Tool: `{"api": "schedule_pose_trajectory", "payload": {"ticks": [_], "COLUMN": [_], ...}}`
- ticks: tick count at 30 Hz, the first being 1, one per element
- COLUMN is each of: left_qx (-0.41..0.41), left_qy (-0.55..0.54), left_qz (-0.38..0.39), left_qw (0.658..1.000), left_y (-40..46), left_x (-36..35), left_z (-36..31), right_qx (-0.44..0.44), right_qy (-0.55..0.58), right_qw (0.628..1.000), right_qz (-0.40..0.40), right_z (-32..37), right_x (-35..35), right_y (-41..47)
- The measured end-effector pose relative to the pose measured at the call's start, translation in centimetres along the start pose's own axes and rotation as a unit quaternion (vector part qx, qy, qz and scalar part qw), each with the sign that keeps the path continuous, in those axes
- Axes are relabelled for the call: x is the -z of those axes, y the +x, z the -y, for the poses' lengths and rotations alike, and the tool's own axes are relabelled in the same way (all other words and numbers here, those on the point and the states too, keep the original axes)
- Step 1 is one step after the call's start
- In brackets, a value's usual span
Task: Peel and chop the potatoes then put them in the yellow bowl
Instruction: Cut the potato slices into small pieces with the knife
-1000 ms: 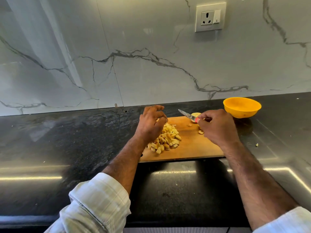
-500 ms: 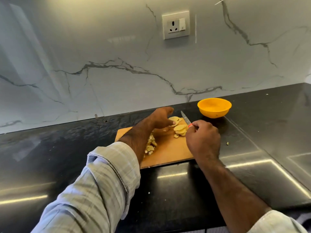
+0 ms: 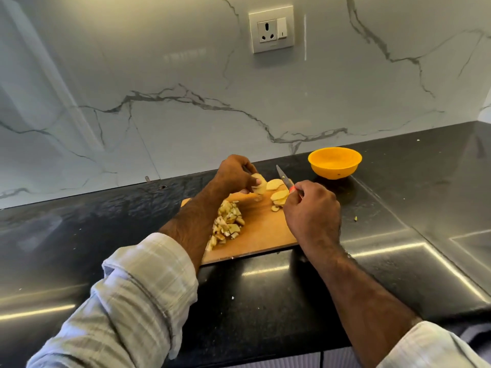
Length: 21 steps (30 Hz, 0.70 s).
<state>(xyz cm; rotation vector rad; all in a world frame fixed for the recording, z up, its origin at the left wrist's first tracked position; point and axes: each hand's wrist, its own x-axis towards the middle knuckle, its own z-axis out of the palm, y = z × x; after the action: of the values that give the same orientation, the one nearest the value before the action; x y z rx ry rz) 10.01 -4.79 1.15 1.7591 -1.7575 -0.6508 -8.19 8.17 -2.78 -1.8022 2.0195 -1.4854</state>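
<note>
The left hand reaches over the far end of the wooden cutting board, its fingers curled down around a stack of pale potato slices that it pinches between thumb and fingertips. The stack stands just under that hand, at its right edge, touching or nearly touching the board.

The right hand is closed in a fist around the handle of a small knife; only a bit of red handle shows at the thumb side. The blade points up and away from this hand, toward the wall, and sits between the two hands. Just left of the right hand's knuckles lie more loose potato slices, some flat on the board, one partly hidden by the hand. These lie between the hands, nearer the right one.

Below the left wrist, beside the forearm, a heap of chopped potato pieces rests on the board; the arm covers its left side.

The yellow bowl stands on the dark countertop beyond and to the right of the right hand, apart from the board. Whether it holds anything cannot be told from this angle.

Both forearms are bare, with light checked sleeves rolled back. Behind the hands rises a marble-patterned wall with a socket above the left hand.
</note>
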Motion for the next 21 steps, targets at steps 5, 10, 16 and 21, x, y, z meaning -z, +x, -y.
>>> {"api": "schedule_pose_trajectory", "payload": {"ticks": [5,10,16,21], "left_qx": [0.07,0.036,0.05,0.071], "left_qy": [0.057,0.169,0.176,0.14], "left_qz": [-0.029,-0.064,-0.044,-0.027], "left_qw": [0.995,0.983,0.982,0.987], "left_y": [-4.6,-5.9,-6.3,-5.8], "left_x": [-0.3,-0.7,-0.4,-0.7], "left_z": [0.9,1.5,0.9,1.0], "right_qx": [0.043,0.05,0.01,0.022], "right_qy": [-0.072,-0.167,-0.174,-0.148], "right_qw": [0.994,0.968,0.938,0.947], "right_qz": [0.074,0.182,0.301,0.285], "right_z": [2.5,4.2,4.7,4.1], "right_x": [1.8,3.2,2.9,2.4], "right_y": [-2.3,-5.0,-4.5,-4.0]}}
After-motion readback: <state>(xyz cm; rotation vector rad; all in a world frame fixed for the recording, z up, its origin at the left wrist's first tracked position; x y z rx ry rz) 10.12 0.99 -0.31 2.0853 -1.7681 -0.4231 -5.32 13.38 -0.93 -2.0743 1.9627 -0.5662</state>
